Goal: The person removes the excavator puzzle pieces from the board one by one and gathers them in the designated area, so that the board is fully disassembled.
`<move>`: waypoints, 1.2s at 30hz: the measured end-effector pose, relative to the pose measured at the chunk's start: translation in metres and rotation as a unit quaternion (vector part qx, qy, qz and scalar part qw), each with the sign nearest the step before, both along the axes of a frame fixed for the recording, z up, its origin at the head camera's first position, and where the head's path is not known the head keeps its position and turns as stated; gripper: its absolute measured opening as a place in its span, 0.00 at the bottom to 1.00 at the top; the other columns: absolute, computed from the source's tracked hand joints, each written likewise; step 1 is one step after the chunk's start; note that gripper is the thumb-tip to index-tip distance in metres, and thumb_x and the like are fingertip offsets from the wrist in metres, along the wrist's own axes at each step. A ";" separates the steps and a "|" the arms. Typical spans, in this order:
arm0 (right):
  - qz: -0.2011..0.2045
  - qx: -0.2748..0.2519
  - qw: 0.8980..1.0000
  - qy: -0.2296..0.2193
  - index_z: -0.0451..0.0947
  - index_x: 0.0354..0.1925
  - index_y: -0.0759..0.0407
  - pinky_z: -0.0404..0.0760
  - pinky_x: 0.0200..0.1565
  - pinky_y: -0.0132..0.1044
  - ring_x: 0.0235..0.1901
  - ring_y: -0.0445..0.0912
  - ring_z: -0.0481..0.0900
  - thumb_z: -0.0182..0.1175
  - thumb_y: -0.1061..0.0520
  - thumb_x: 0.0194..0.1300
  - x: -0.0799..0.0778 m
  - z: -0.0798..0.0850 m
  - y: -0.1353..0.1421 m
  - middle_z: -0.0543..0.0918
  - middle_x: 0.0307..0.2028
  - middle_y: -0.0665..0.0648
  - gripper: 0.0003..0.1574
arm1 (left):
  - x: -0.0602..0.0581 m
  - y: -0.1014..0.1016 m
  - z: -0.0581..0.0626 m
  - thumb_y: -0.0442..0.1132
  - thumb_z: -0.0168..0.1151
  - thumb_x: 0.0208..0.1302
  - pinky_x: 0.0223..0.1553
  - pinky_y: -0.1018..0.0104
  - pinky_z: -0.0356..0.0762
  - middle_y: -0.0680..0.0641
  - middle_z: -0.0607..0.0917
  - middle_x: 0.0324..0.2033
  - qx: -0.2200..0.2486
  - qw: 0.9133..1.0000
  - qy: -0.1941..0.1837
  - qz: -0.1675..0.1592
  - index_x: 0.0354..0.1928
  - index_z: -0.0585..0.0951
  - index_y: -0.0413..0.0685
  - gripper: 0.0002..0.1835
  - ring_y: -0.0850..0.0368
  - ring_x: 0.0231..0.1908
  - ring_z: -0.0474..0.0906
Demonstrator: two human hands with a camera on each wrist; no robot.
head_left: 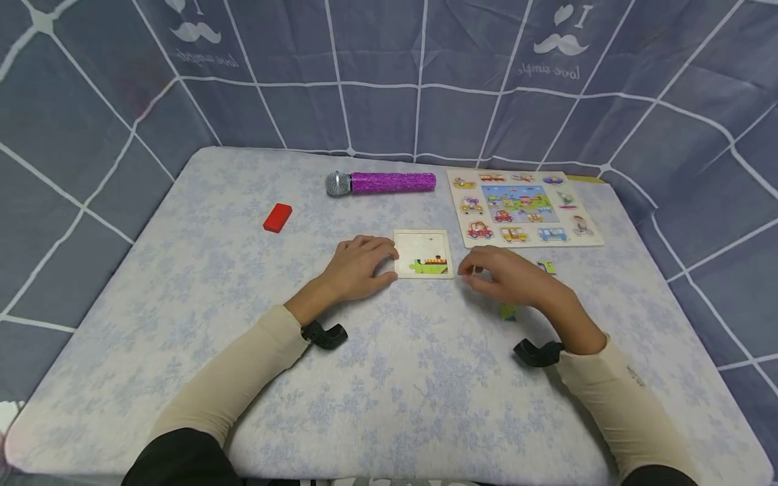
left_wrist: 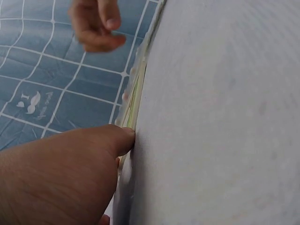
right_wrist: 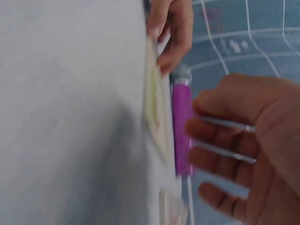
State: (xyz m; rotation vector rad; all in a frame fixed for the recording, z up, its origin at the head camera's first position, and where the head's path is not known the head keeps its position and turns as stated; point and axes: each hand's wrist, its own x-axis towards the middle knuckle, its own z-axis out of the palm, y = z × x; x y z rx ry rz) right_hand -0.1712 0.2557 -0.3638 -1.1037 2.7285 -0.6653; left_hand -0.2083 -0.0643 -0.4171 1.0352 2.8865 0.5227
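Note:
A small square puzzle tray (head_left: 423, 254) with a pale frame lies mid-table, with a green picture piece (head_left: 429, 268) along its near side. My left hand (head_left: 362, 268) rests at the tray's left edge, thumb near the lower corner and fingertips higher up the same side. Just right of the tray, my right hand (head_left: 507, 275) hovers over the table. Its fingers are loosely bent, and in the right wrist view nothing is between them. Partly hidden by the right hand and wrist are a green puzzle piece (head_left: 546, 267) and a second green-and-blue piece (head_left: 508, 312).
Behind the tray lies a purple glitter microphone (head_left: 392, 182). A red block (head_left: 277, 218) is at the left. At the back right lies a larger picture puzzle board (head_left: 523, 236) with vehicle pictures. Grey-blue curtains with white lines (head_left: 377, 115) border the table.

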 end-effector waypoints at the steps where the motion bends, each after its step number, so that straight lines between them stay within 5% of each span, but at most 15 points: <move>1: 0.001 0.006 1.000 -0.008 0.84 0.48 0.59 0.78 0.45 0.46 0.42 0.45 0.79 0.65 0.61 0.69 -0.005 0.001 -0.008 0.83 0.44 0.51 0.09 | 0.000 0.000 0.000 0.57 0.57 0.73 0.60 0.38 0.61 0.51 0.71 0.70 0.000 1.000 0.001 -0.001 0.62 0.77 0.59 0.22 0.45 0.68 0.63; 8: 0.016 0.072 0.997 -0.015 0.82 0.56 0.63 0.75 0.50 0.50 0.48 0.54 0.77 0.69 0.58 0.65 -0.036 0.000 -0.054 0.81 0.50 0.59 0.22 | -0.001 0.001 0.000 0.57 0.58 0.73 0.59 0.37 0.62 0.51 0.71 0.69 -0.003 1.000 0.005 -0.002 0.62 0.78 0.59 0.21 0.44 0.67 0.65; 14: -0.013 0.111 0.993 -0.045 0.82 0.58 0.58 0.73 0.47 0.55 0.50 0.53 0.74 0.70 0.60 0.62 -0.040 -0.006 -0.065 0.79 0.52 0.58 0.25 | -0.001 0.001 0.001 0.57 0.57 0.74 0.60 0.38 0.62 0.52 0.71 0.69 -0.004 1.000 0.006 -0.006 0.63 0.77 0.59 0.22 0.45 0.68 0.64; 36: -0.029 0.044 0.992 -0.112 0.77 0.53 0.57 0.66 0.45 0.50 0.48 0.54 0.68 0.73 0.61 0.60 -0.051 -0.018 -0.060 0.78 0.48 0.56 0.24 | -0.002 0.001 0.000 0.58 0.57 0.73 0.61 0.37 0.60 0.52 0.71 0.70 -0.009 1.000 -0.005 0.004 0.63 0.77 0.59 0.22 0.45 0.69 0.63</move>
